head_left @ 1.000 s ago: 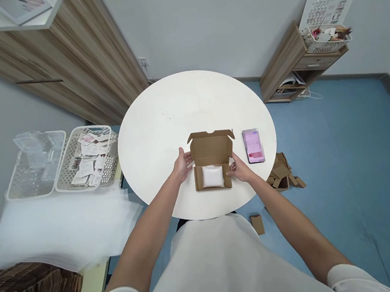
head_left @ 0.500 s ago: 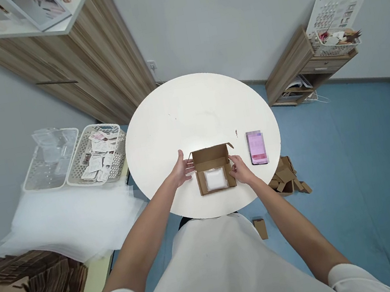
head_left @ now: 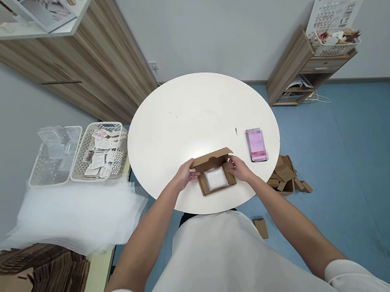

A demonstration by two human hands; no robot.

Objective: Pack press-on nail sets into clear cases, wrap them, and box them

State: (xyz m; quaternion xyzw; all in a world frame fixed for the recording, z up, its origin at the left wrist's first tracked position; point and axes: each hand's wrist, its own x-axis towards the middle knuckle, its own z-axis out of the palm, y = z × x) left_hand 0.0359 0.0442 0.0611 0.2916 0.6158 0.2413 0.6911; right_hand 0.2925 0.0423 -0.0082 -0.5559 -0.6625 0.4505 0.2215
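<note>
I see the brown carton (head_left: 203, 185) between both sets of fingers, a white packet (head_left: 216, 178) inside. The left hand (head_left: 186, 173) grips the left end of the half-raised lid (head_left: 210, 164); the right hand (head_left: 238, 168) curls its fingers at the right end, whether pinching I can't tell.

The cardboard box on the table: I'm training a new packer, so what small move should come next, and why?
Probably fold the lid down: it stands partly raised, the white packet lies inside the cardboard box, and the left hand and right hand are at either side.
</note>
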